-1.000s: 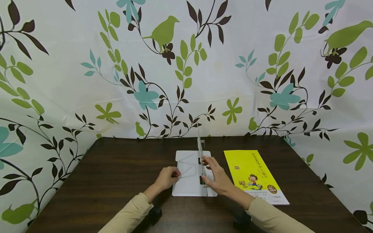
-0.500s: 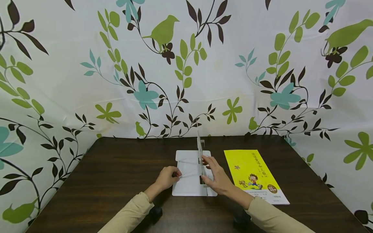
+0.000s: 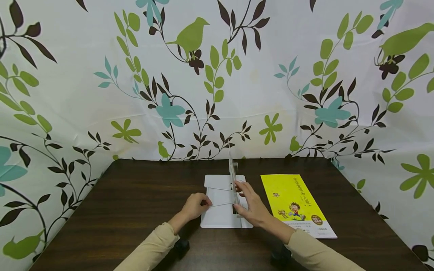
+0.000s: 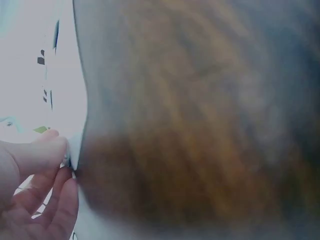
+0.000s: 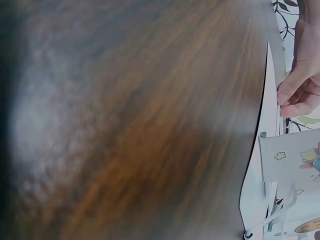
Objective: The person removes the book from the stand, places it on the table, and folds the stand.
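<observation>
A white folding book stand lies opened out at the table's middle in the head view, its flat plate [image 3: 217, 220] down and a panel [image 3: 232, 173] standing up from it, seen nearly edge-on. My left hand [image 3: 196, 206] pinches the near end of a thin wire support [image 3: 222, 204] that reaches across the plate toward the panel. Thumb and fingertips of my right hand [image 3: 251, 206] rest against the panel's right side, the fingers spread and fairly straight. In the right wrist view the panel's printed face [image 5: 290, 157] shows small cartoon pictures, with a bent wire clip [image 5: 272, 217] near its lower edge.
A yellow children's book [image 3: 285, 194] lies flat just right of the stand, close to my right forearm. The dark wooden table [image 3: 142, 188] ends at a patterned cloth [image 3: 251, 82] hanging behind it.
The wire support has swung from a slant on the plate to lying straighter across it, its far part now at the panel. My left hand has shifted slightly right; my right hand stays put.
</observation>
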The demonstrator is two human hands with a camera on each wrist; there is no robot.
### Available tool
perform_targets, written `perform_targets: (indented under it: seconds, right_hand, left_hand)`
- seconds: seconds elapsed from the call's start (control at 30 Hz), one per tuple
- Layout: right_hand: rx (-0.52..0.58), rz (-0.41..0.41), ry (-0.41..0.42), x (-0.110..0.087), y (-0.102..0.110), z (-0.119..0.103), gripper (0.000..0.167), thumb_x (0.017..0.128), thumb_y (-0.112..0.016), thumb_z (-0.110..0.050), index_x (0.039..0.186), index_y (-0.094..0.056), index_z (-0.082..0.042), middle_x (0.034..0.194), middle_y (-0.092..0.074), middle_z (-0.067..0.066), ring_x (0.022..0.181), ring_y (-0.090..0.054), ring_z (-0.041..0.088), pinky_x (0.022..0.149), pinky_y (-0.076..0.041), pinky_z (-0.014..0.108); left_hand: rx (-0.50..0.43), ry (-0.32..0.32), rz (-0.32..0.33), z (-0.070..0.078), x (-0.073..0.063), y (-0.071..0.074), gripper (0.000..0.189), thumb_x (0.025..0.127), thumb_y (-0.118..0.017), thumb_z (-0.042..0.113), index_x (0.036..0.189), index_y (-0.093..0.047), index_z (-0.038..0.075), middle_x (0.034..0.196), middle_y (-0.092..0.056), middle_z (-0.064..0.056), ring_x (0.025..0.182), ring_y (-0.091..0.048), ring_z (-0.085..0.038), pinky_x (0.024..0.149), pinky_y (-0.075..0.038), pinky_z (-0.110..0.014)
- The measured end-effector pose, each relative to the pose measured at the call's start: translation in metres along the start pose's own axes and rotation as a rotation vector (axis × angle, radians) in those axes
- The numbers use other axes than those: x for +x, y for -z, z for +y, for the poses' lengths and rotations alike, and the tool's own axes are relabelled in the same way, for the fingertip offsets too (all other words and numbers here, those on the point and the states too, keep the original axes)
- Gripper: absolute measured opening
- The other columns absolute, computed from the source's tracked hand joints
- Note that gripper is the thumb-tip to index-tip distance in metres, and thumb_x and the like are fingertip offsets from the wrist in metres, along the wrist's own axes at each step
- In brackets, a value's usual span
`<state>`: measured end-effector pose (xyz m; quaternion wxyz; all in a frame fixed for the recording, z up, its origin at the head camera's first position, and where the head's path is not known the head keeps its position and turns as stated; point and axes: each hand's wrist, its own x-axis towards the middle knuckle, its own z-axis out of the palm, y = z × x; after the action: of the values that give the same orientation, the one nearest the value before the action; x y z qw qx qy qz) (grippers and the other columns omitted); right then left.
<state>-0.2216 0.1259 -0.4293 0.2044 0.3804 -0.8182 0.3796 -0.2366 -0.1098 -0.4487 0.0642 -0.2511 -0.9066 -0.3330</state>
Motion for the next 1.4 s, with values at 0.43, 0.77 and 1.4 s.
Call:
perform_targets:
  seconds: [0.43, 0.77, 1.4]
  right_hand:
    - [0.026, 0.007, -0.037, 0.002, -0.011, -0.004, 0.059, 0.081, -0.053, -0.029, 0.133, -0.038, -0.004, 0.119, -0.044, 0.013, 0.100, -0.052, 0.025, 0.074, -0.052, 0.043]
    - [-0.047, -0.013, -0.135, 0.007, -0.019, -0.016, 0.055, 0.081, -0.055, -0.029, 0.129, -0.044, -0.005, 0.115, -0.047, 0.009, 0.098, -0.054, 0.023, 0.077, -0.052, 0.038]
    - [-0.037, -0.091, -0.235, 0.008, -0.023, -0.023, 0.055, 0.083, -0.061, -0.034, 0.128, -0.047, -0.006, 0.119, -0.044, 0.005, 0.099, -0.046, 0.015, 0.082, -0.049, 0.031]
  left_hand:
    - [-0.180, 0.009, 0.003, 0.005, -0.005, 0.026, 0.021, 0.079, -0.066, 0.000, 0.099, -0.064, -0.004, 0.097, -0.065, -0.016, 0.086, -0.061, -0.026, 0.074, -0.051, -0.038]
    - [-0.500, -0.004, 0.061, 0.055, -0.010, 0.060, 0.053, 0.077, -0.071, 0.009, 0.125, -0.050, -0.001, 0.120, -0.055, -0.017, 0.103, -0.056, -0.033, 0.080, -0.051, -0.035]
    - [-0.584, 0.016, 0.216, 0.064, -0.012, 0.049, 0.071, 0.069, -0.077, 0.007, 0.132, -0.044, 0.004, 0.113, -0.059, -0.015, 0.099, -0.059, -0.026, 0.080, -0.051, -0.036]
